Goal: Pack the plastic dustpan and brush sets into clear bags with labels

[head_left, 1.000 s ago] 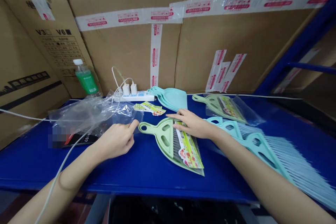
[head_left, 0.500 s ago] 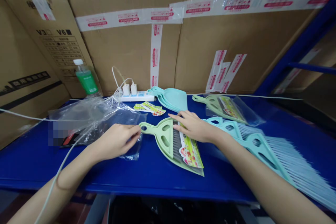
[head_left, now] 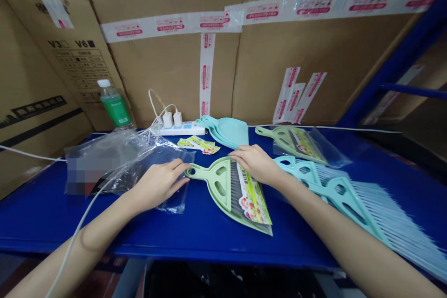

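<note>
A light green dustpan and hand brush set (head_left: 219, 185) lies flat in front of me, the brush nested on the dustpan. A printed card (head_left: 252, 198) covers part of the brush's grey bristles. My left hand (head_left: 161, 185) pinches the handle end by its hanging hole. At the far edge, my right hand (head_left: 256, 162) has its fingers closed on the set beside the top of the card; its fingertips are partly hidden. Just right of that hand are light blue brushes (head_left: 352, 202) with pale bristles, partly behind my forearm.
Stacked light blue dustpans (head_left: 232, 131) and loose cards (head_left: 199, 144) lie behind. A bagged green set (head_left: 291, 142) is at back right. Clear plastic bags (head_left: 139, 149), a power strip (head_left: 186, 128), a bottle (head_left: 115, 104) and a white cable (head_left: 87, 216) are on the left. Cardboard stands behind.
My right hand's fingers have drawn together onto the far edge of the set, uncovering more of the card's top. My left hand stays at the handle with its fingers slightly shifted.
</note>
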Motion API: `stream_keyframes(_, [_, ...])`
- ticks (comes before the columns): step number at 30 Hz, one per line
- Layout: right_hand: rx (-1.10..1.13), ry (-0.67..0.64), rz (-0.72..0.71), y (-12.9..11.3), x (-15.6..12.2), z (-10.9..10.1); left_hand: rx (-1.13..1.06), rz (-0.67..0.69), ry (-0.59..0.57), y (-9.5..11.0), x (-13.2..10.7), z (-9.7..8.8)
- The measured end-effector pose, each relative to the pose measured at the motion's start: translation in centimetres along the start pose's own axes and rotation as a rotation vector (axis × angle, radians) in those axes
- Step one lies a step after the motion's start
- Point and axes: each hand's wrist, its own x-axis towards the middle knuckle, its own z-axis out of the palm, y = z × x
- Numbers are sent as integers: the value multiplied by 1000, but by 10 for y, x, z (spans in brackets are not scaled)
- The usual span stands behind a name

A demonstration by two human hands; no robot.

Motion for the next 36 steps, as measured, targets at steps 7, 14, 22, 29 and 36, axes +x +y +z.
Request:
stream_keyframes(7, [24,-24,51,-4,1,-2,-39,32,32,0,0,-3])
stream_keyframes(14, [29,-41,75,0,3,0,-17,-132,73,-3,0,-8])
stream_keyframes(22, [117,-11,-5,7,2,4,-155,33,-136,-3,-3,-6])
stream_keyframes(29, [221,16,3,10,3,7,-324,101,-221,0,-4,-9])
stream_keyframes(36, [282,4,13,8,4,6,-335,108,-196,6,-2,-5])
